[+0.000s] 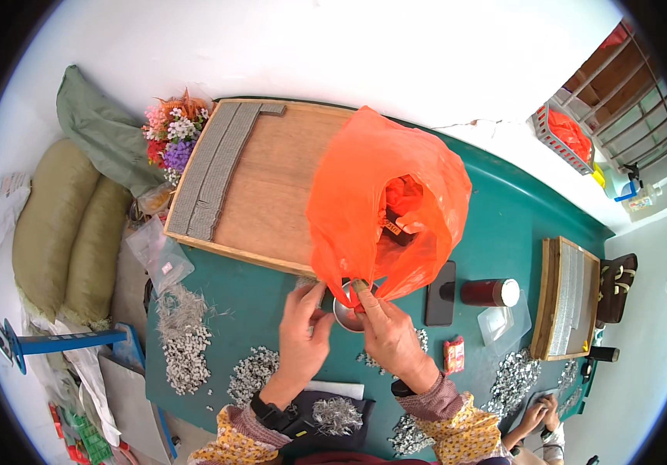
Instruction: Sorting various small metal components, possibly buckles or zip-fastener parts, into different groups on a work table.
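An orange plastic bag (349, 186) hangs in front of me over the table, its mouth gaping. Inside it are crumpled orange plastic and a dark item (397, 231) I cannot make out. My right hand (391, 337) pinches the gathered lower edge of the bag between thumb and fingers. Close to the bag's lower left edge, my left hand (302, 341) has its fingers bent and the thumb apart, with nothing seen in it. A round metal bowl (343, 316) shows between my hands, partly covered by the bag.
A shallow wooden tray (271, 170) with grey strips lies behind on the green table (248, 287). Piles of small metal pieces (186, 360) lie around. To the right are a phone (440, 298), a dark red flask (488, 293) and stacked trays (554, 298). Another person's hands (539, 415) work at lower right.
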Motion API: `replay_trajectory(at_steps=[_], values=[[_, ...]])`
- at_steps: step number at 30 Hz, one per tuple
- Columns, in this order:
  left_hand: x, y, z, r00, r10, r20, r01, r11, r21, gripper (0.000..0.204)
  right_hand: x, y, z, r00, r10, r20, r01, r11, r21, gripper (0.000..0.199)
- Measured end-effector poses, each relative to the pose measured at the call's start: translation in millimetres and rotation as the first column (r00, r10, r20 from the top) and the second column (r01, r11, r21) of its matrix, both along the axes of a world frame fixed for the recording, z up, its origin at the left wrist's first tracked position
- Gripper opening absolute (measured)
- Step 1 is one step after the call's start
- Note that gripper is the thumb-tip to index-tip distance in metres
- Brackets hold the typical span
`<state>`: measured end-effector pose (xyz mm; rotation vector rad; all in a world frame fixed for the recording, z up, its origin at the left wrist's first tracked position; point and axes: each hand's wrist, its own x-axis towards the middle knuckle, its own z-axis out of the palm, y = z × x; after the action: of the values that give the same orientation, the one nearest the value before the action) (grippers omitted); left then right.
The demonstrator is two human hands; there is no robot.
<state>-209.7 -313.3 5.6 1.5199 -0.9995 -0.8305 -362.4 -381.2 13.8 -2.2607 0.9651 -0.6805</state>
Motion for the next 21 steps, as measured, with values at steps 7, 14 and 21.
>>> replay_trajectory(at_steps=[7, 14, 21], values=[[60.9, 100.7, -23.3, 0.97, 0.223, 0.094, -0.234, 0.961, 0.146, 0.039, -6.5, -3.1, -0.9, 0.996, -0.013, -0.084, 0.012, 1.0, -0.008, 0.048], [96.9, 221.0, -40.6, 0.896, 0.397, 0.2, -0.443, 0.835, 0.327, 0.034, -6.4, 0.8, -7.4, 1.0, -0.019, -0.013, 0.018, 0.998, -0.067, 0.043], [81.8, 255.7, -41.7, 0.893, 0.416, 0.172, -0.449, 0.799, 0.4, 0.029, -10.3, -5.4, 2.5, 0.996, 0.015, -0.09, -0.029, 0.988, -0.152, 0.041]])
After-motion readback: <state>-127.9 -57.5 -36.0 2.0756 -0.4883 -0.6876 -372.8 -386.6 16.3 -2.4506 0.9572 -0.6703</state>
